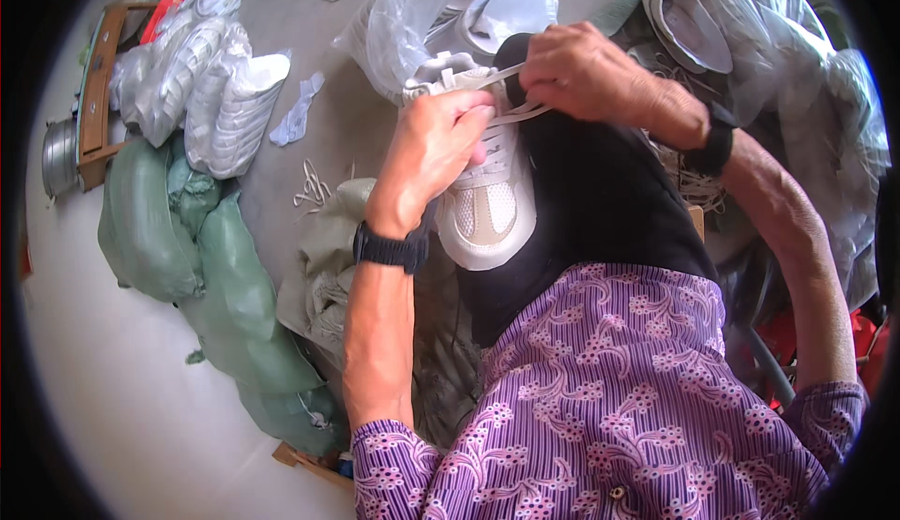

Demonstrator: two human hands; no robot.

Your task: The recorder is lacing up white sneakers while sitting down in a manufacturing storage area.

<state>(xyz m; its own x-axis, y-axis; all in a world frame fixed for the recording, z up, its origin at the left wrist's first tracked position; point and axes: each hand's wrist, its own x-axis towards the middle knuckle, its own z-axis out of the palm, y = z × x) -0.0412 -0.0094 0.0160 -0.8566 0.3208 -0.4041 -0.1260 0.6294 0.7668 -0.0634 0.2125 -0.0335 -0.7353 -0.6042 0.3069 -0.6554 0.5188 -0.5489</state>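
A white sneaker (487,212) with beige panels rests on my black-clad leg, its toe pointing toward me. My left hand (439,140) is closed over the upper lacing, its fingertips pinching the shoelace by the tongue. Beyond and to the right, my right hand (583,72) pinches the white shoelace (521,115) too, drawing a strand out to the right of the shoe. Lace strands stretch between the two hands. The left hand covers part of the shoe's side and eyelets.
An open clear plastic bag (394,28) with white shoes stands just beyond. Stacked wrapped white soles (239,98) and green sacks (155,215) lie at the left. Loose laces (311,185) are on the floor. More bagged shoes (689,28) sit at the far right.
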